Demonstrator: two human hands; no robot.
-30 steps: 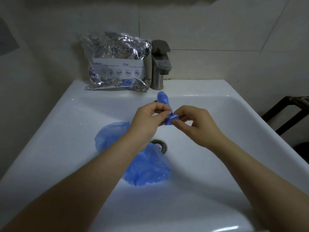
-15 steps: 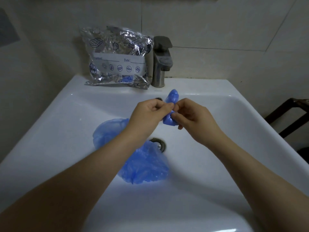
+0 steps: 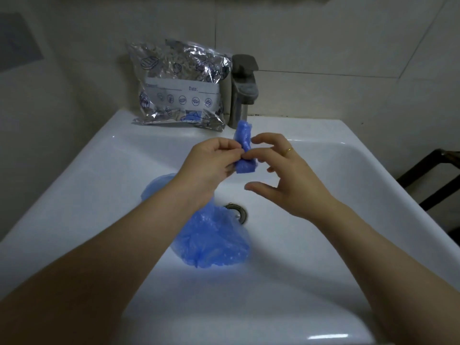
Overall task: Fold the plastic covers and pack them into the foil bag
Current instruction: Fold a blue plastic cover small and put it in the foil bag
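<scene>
The left hand (image 3: 211, 161) pinches a folded cover (image 3: 245, 150) while the right hand (image 3: 290, 175), fingers spread, touches it; another cover (image 3: 214, 240) lies under the left wrist.

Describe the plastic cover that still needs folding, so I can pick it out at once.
Start at the white ceramic sink and look down into its basin, by the round metal drain. The loose, puffy blue plastic cover lies there, partly under the left forearm. Unlike the small folded blue plastic cover pinched in the left hand, it is spread out and nobody holds it.
</scene>
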